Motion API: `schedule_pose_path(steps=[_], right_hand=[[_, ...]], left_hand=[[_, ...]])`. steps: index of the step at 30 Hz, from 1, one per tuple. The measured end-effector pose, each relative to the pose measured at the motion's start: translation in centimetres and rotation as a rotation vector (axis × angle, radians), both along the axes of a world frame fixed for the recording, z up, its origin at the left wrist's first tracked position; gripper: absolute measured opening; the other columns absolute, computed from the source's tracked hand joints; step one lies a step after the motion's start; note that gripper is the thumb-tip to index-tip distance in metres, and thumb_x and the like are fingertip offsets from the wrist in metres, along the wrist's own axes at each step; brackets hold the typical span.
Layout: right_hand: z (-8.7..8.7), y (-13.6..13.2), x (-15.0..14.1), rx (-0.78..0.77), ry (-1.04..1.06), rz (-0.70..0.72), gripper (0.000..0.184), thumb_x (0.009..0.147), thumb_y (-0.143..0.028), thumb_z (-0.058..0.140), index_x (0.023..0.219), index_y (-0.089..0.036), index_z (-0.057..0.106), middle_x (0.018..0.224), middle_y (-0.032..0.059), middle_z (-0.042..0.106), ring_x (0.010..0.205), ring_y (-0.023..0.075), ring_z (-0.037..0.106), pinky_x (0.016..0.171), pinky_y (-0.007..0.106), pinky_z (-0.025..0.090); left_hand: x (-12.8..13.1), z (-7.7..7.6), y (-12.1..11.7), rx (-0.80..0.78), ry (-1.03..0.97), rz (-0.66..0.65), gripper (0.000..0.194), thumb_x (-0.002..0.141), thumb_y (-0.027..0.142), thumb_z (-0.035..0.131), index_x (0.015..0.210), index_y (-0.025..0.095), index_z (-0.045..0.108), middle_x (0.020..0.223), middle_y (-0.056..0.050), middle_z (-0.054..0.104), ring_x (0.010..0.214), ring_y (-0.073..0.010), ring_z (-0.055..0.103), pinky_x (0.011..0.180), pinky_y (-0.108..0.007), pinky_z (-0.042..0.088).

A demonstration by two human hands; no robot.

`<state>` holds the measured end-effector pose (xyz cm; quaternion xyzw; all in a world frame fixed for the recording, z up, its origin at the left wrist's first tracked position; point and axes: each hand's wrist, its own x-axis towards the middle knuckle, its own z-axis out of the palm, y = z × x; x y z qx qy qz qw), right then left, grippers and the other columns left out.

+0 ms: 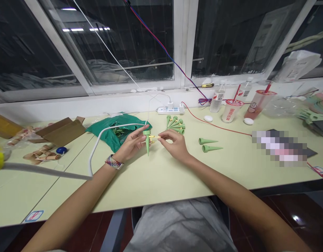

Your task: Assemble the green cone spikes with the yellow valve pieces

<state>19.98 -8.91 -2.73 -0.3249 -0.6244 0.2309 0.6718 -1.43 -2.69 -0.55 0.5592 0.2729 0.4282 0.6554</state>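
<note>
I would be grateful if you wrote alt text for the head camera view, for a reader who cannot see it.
A person's left hand holds a green plastic cone spike while the right hand pinches a small yellow plastic part at its top, above a pale green table with more green spikes on it.

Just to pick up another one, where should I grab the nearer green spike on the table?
Pinch the wide end of the nearer green spike from above with your right hand. The spike lies flat, with the wide end on the left as you look at it, and narrows to a thin tip on the right, so the wide end likely offers the firmest hold.
</note>
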Motion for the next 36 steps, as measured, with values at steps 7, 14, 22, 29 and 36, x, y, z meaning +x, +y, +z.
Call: schedule_pose_path(steps=[7,14,22,29,36], right_hand=[[-0.1,-0.4,-0.1,0.068,-0.123,-0.020,0.008,0.094,-0.027,0.068,0.094,-0.023,0.076,0.091,0.0048,0.072,0.081,0.0176,0.068,0.078,0.033,0.059],[-0.8,-0.2,-0.3,-0.145,-0.064,0.045,0.020,0.092,-0.041,0.071,0.088,-0.022,0.075,0.087,0.0048,0.075,0.079,0.0191,0.071,0.077,0.033,0.058],[-1.1,0.2,0.2,-0.400,0.014,0.159,0.039,0.100,-0.049,0.054,0.080,-0.019,0.067,0.071,0.0028,0.069,0.058,0.0153,0.066,0.061,0.029,0.053],[-0.8,0.0,0.0,-0.270,-0.012,0.151,0.016,0.081,-0.029,0.071,0.093,-0.021,0.064,0.089,0.0014,0.069,0.071,0.0154,0.070,0.066,0.028,0.056],[-1.1,0.2,0.3,-0.472,-0.047,0.231,0.036,0.097,-0.048,0.058,0.078,-0.018,0.066,0.067,0.0012,0.067,0.056,0.0131,0.063,0.057,0.026,0.051]], left_hand=[[0.1,0.1,-0.4,0.034,0.097,-0.049,0.063,0.082,0.024,0.084,0.143,0.027,0.066,0.098,-0.005,0.073,0.088,-0.0191,0.071,0.082,-0.032,0.060],[0.4,0.5,-1.0,0.123,0.191,-0.013,0.065,0.080,0.025,0.086,0.142,0.024,0.067,0.094,-0.005,0.068,0.084,-0.0169,0.066,0.074,-0.028,0.056],[0.9,0.3,-1.2,0.159,0.176,-0.025,0.061,0.081,0.026,0.085,0.140,0.021,0.068,0.078,0.000,0.057,0.072,-0.0120,0.055,0.067,-0.024,0.049],[0.9,0.2,-1.1,0.123,0.153,-0.020,0.065,0.081,0.024,0.084,0.143,0.022,0.065,0.081,0.000,0.059,0.074,-0.0137,0.058,0.070,-0.026,0.050],[1.0,0.4,-1.3,0.127,0.152,0.005,0.065,0.080,0.022,0.085,0.142,0.023,0.066,0.079,0.001,0.055,0.074,-0.0124,0.053,0.067,-0.024,0.048]])
